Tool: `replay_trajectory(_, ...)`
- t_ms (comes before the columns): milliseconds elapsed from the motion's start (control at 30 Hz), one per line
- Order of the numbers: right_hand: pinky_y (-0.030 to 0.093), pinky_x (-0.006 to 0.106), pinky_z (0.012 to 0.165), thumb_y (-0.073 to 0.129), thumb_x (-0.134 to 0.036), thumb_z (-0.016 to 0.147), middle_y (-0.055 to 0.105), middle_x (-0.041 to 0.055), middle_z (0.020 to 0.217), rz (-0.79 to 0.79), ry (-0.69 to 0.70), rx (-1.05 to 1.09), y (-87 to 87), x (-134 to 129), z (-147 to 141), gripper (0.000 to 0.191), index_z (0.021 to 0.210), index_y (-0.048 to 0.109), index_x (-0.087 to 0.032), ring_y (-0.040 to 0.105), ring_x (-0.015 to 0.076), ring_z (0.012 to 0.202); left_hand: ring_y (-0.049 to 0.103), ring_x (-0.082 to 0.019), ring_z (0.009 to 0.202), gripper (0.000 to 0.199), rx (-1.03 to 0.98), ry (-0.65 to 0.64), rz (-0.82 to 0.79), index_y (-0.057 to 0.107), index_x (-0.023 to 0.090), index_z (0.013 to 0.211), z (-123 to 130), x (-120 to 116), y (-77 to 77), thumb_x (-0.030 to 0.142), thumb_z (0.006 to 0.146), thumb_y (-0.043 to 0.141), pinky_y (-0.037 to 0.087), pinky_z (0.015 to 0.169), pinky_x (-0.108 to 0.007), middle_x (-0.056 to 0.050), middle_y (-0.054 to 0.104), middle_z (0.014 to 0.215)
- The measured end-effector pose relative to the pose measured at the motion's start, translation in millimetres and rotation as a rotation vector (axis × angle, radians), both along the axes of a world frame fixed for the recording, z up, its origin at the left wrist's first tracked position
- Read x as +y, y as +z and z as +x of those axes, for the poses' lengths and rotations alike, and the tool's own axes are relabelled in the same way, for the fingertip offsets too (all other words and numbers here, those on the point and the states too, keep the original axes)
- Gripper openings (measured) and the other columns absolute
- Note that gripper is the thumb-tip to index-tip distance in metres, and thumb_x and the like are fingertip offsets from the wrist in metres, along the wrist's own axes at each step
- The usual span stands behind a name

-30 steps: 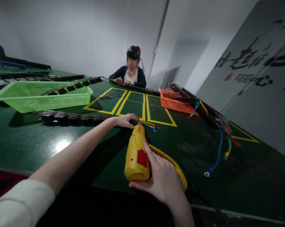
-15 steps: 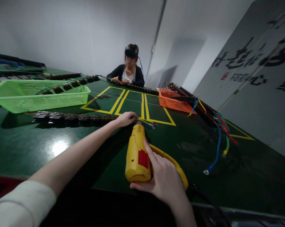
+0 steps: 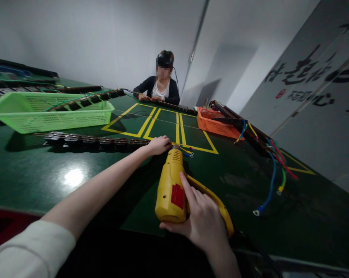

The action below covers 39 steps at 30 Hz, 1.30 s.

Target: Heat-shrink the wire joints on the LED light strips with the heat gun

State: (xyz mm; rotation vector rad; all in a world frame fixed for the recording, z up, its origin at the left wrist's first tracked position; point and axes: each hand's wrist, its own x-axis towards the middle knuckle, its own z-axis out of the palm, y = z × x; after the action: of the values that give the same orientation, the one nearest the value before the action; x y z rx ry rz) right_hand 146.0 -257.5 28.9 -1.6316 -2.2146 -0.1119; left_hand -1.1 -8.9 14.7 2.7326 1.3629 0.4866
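My right hand [image 3: 205,216] is wrapped round a yellow heat gun [image 3: 171,187] with a red label. The gun's nozzle points away from me, at the coloured wires [image 3: 187,151] with ring terminals beside my left hand. My left hand [image 3: 159,145] is closed round the right end of a long dark wired strip [image 3: 99,143], where the wires come out. The strip lies across the green table [image 3: 105,177]. Just what the fingertips pinch is hidden behind the hand.
A green basket [image 3: 84,119] holding a wired strip stands at the left, an orange basket [image 3: 217,128] at the right. Dark harnesses with loose blue [image 3: 271,189], red and green leads hang beside it. Across the table sits a person [image 3: 160,87] handling another strip.
The heat gun's nozzle has moved slightly up and right, closer to the wires by my left hand. The whole view has shifted a little; both hands keep their hold.
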Motion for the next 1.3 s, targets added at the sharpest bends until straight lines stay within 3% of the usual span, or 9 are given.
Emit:
replay_trajectory(267, 0.049, 0.043, 0.078, 0.048, -0.085, 0.058, 0.065, 0.0138, 0.1, -0.006, 0.0, -0.035, 1.2, 2, 0, 0.118, 0.147, 0.02, -0.013, 0.062, 0.0288, 0.086, 0.059, -0.019, 0.098, 0.023, -0.126, -0.032, 0.011, 0.059, 0.022, 0.103, -1, -4, -4.0, 0.033, 0.087, 0.046, 0.046, 0.086, -0.032, -0.001, 0.057, 0.118)
replay_trajectory(467, 0.049, 0.043, 0.077, 0.049, -0.086, 0.057, 0.065, 0.0136, 0.103, 0.003, -0.015, -0.032, 0.2, 2, 0, 0.118, 0.146, 0.021, -0.015, 0.063, 0.0287, 0.086, 0.059, -0.019, 0.097, 0.02, -0.131, -0.004, 0.181, 0.058, 0.02, 0.101, -1, -21, -9.5, 0.028, 0.089, 0.043, 0.045, 0.083, -0.032, -0.003, 0.058, 0.113)
replay_trajectory(733, 0.049, 0.044, 0.077, 0.056, -0.081, 0.058, 0.065, 0.0117, 0.106, 0.046, -0.087, 0.005, -2.2, -4, 9, 0.112, 0.145, 0.024, -0.018, 0.063, 0.029, 0.088, 0.056, -0.02, 0.098, 0.021, -0.116, -0.064, 0.217, 0.055, 0.019, 0.102, -3, -26, -11.5, 0.028, 0.09, 0.039, 0.043, 0.085, -0.034, -0.006, 0.054, 0.112)
replay_trajectory(1033, 0.051, 0.044, 0.08, 0.053, -0.078, 0.065, 0.058, 0.0129, 0.125, 0.079, -0.206, -0.074, -4.2, -19, 33, 0.107, 0.147, 0.016, -0.021, 0.061, 0.0322, 0.103, 0.057, -0.019, 0.096, 0.022, -0.136, -0.067, 0.235, 0.055, 0.019, 0.1, -3, -24, -15.0, 0.029, 0.092, 0.037, 0.043, 0.081, -0.032, -0.006, 0.055, 0.11)
replay_trajectory(1300, 0.053, 0.043, 0.069, 0.048, -0.08, 0.066, 0.06, 0.0188, 0.12, 0.133, -0.192, -0.176, -10.7, -17, 32, 0.11, 0.147, 0.014, -0.015, 0.065, 0.0328, 0.089, 0.058, -0.019, 0.094, 0.021, -0.152, -0.048, 0.231, 0.054, 0.02, 0.102, -2, -26, -14.4, 0.029, 0.089, 0.039, 0.044, 0.079, -0.032, -0.005, 0.055, 0.111)
